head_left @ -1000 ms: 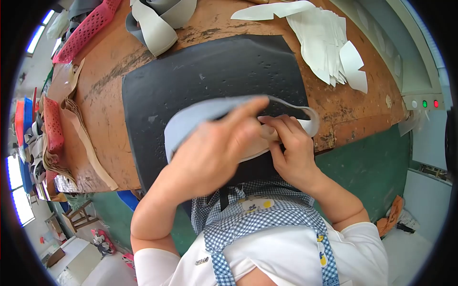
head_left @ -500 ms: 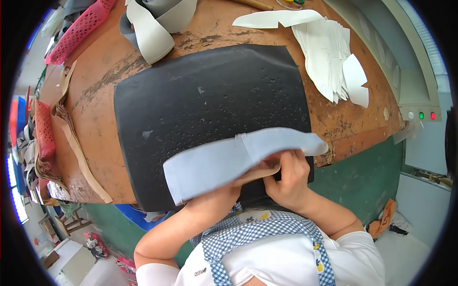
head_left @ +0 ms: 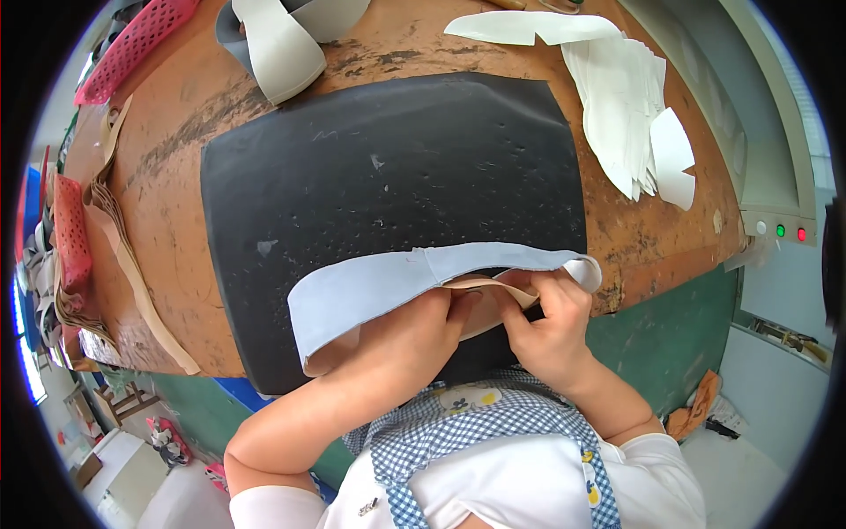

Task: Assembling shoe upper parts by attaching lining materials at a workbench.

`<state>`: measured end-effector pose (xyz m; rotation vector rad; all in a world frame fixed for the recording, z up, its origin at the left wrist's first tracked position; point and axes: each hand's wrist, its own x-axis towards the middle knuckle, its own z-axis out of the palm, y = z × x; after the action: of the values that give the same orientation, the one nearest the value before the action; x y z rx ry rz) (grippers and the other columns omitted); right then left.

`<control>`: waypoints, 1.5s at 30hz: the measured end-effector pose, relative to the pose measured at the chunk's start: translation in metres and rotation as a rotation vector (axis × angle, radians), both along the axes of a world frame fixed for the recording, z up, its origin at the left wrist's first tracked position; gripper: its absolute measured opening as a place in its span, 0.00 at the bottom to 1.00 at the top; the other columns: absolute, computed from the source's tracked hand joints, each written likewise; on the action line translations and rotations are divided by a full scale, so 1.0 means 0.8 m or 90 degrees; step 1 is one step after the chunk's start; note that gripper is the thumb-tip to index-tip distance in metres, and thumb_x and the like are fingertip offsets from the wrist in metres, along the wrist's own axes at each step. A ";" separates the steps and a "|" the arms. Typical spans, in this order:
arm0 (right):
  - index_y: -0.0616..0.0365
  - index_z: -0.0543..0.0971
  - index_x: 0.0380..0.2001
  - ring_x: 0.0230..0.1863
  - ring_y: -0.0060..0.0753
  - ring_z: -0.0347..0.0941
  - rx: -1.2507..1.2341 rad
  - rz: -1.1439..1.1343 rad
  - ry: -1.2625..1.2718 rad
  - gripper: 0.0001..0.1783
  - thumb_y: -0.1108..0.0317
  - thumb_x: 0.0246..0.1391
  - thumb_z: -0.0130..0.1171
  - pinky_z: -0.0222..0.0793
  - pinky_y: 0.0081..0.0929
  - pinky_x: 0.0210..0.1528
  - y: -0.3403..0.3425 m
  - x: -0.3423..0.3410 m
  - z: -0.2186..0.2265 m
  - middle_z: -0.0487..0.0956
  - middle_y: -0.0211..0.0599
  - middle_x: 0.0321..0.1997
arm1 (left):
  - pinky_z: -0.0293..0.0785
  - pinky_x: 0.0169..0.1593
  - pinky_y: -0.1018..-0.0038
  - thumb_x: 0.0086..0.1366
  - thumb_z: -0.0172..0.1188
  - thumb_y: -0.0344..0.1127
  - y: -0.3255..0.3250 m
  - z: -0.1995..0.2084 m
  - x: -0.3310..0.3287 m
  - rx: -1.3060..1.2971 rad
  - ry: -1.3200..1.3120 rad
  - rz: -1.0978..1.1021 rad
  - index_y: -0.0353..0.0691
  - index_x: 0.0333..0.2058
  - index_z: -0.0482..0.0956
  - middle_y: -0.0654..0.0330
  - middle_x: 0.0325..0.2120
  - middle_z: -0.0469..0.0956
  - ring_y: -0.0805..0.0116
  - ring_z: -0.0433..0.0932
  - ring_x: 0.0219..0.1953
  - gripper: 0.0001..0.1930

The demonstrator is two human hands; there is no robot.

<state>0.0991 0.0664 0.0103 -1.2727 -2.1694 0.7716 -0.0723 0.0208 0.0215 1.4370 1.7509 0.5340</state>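
A curved, pale blue leather piece [head_left: 361, 286] with a seam across its middle bends round above the near part of a black rubber mat [head_left: 379, 185]. Along its lower side shows a beige lining strip [head_left: 485, 310]. My left hand [head_left: 414, 335] is behind the blue piece's lower edge, closed on the lining with thumb and fingers together. On the other side of the gap, my right hand [head_left: 551, 326] pinches the lining near the piece's right end, which curls over to a whitish inside. Some fingertips are hidden behind the leather.
White cut pieces [head_left: 617, 115] lie stacked at the far right of the worn brown table [head_left: 167, 167]. Grey strips [head_left: 282, 53] curl at the back. Beige strips [head_left: 132, 282] and pink perforated baskets [head_left: 141, 48] are at left. A machine with coloured buttons [head_left: 780, 231] stands at right.
The blue piece has tilted and dropped slightly toward me, its right end now curled over. My left thumb has come into sight, and more of the beige lining shows between my hands.
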 end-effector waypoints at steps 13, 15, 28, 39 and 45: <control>0.61 0.78 0.29 0.28 0.46 0.75 0.091 0.035 -0.071 0.09 0.77 0.39 0.62 0.71 0.39 0.30 -0.002 0.001 -0.009 0.79 0.42 0.27 | 0.76 0.35 0.69 0.64 0.59 0.34 -0.012 -0.004 -0.005 0.061 0.064 -0.082 0.41 0.43 0.83 0.56 0.28 0.81 0.61 0.81 0.28 0.10; 0.61 0.78 0.29 0.28 0.46 0.74 0.101 0.044 -0.078 0.10 0.76 0.37 0.63 0.70 0.40 0.31 0.002 0.001 -0.006 0.78 0.42 0.27 | 0.77 0.35 0.68 0.64 0.59 0.33 -0.020 -0.004 -0.009 0.213 0.131 -0.184 0.42 0.49 0.81 0.56 0.33 0.82 0.63 0.81 0.30 0.15; 0.65 0.79 0.35 0.31 0.50 0.78 -0.096 0.086 0.022 0.11 0.81 0.44 0.59 0.70 0.37 0.34 0.005 0.031 0.045 0.80 0.46 0.28 | 0.77 0.47 0.62 0.52 0.56 0.33 -0.045 0.007 0.003 0.334 0.624 -0.486 0.34 0.57 0.75 0.51 0.49 0.77 0.57 0.77 0.47 0.30; 0.62 0.79 0.32 0.30 0.48 0.79 -0.032 -0.029 -0.036 0.06 0.76 0.50 0.64 0.73 0.35 0.33 0.013 0.034 0.017 0.81 0.45 0.31 | 0.76 0.47 0.63 0.53 0.54 0.34 -0.028 0.027 0.003 0.344 0.625 -0.533 0.29 0.62 0.68 0.52 0.47 0.75 0.58 0.76 0.45 0.35; 0.64 0.77 0.30 0.30 0.51 0.78 -0.067 -0.009 -0.048 0.05 0.77 0.48 0.63 0.73 0.37 0.32 0.022 0.029 0.022 0.80 0.47 0.30 | 0.66 0.60 0.60 0.59 0.50 0.38 -0.029 0.028 0.003 0.288 0.631 -0.637 0.30 0.53 0.78 0.45 0.61 0.69 0.51 0.68 0.60 0.25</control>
<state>0.1224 0.0841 0.0279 -1.3884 -2.2017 0.8551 -0.0699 -0.0026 0.0438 2.9359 1.2480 -0.4470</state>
